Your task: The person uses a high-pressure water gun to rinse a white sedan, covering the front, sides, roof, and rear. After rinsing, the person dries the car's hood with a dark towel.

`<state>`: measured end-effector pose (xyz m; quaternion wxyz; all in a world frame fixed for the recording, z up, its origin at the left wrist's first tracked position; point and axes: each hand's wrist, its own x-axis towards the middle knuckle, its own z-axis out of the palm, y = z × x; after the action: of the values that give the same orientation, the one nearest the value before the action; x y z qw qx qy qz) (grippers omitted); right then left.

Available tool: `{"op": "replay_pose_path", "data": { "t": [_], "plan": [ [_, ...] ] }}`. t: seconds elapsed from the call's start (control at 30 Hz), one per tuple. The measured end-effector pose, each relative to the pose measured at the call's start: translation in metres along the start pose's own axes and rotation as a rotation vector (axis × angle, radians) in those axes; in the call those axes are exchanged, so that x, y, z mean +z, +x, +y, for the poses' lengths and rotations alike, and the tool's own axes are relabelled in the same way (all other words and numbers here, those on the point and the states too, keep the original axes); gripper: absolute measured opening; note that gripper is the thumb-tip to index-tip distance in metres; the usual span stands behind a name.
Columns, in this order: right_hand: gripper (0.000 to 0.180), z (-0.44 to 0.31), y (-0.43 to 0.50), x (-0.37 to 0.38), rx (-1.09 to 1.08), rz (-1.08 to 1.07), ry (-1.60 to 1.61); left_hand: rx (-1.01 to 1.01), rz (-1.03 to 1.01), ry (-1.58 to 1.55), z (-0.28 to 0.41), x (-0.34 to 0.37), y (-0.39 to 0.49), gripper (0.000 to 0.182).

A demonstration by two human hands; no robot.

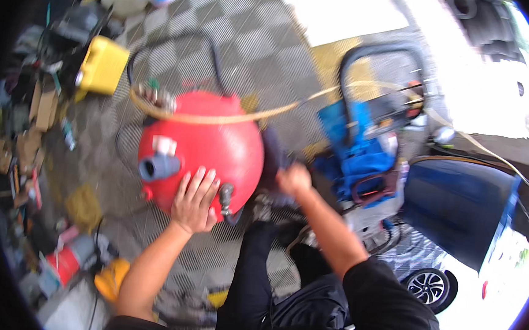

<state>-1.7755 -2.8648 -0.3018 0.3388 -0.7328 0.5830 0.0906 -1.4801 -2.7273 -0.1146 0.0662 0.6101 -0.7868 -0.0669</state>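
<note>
A red pressure tank (210,147) with a rounded top stands in front of me. My left hand (196,201) lies on its near side, fingers apart, between a grey pipe stub (159,167) and a small metal valve (226,198). To the right of the tank is my right hand (294,180), blurred, its fingers curled beside a dark, blurred part (271,161) at the tank's side. Whether it grips that part cannot be told. A yellowish hose (231,119) runs across the tank's top, in front of a black tubular handle (214,58).
A yellow jerrycan (106,64) stands on the checkered floor at the upper left. Cardboard and assorted clutter line the left side. On the right are blue cloths (366,158) on a machine with a black handle (345,69), and a car wheel (428,287).
</note>
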Motion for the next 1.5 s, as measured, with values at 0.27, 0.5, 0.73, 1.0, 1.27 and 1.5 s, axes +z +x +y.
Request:
{"op": "replay_pose_path", "data": {
  "t": [0.27,0.5,0.73,1.0,1.27,1.5],
  "plan": [
    [0.027,-0.023,-0.33,-0.151,0.13,-0.266,0.967,-0.498,0.529,-0.405,0.064,-0.049,-0.005,0.052],
    [0.034,-0.188,-0.432,-0.226,-0.249,0.565,0.918,-0.559,-0.212,-2.011,0.198,-0.12,-0.003,0.053],
    [0.027,-0.161,-0.497,-0.279,0.024,1.235,0.675,-0.405,-0.846,-2.191,0.298,-0.253,-0.046,0.074],
    [0.026,-0.196,-0.751,-0.118,0.69,2.019,0.621,0.086,-1.547,-1.551,0.382,-0.292,-0.2,0.07],
    [0.027,-0.415,-0.805,0.01,1.058,1.451,0.418,0.047,-2.185,-0.101,0.406,-0.234,-0.243,0.056],
    [0.073,-0.562,-0.771,0.084,1.901,2.073,0.748,1.537,-2.475,0.158,0.387,-0.316,-0.372,0.029]
  ]
}}
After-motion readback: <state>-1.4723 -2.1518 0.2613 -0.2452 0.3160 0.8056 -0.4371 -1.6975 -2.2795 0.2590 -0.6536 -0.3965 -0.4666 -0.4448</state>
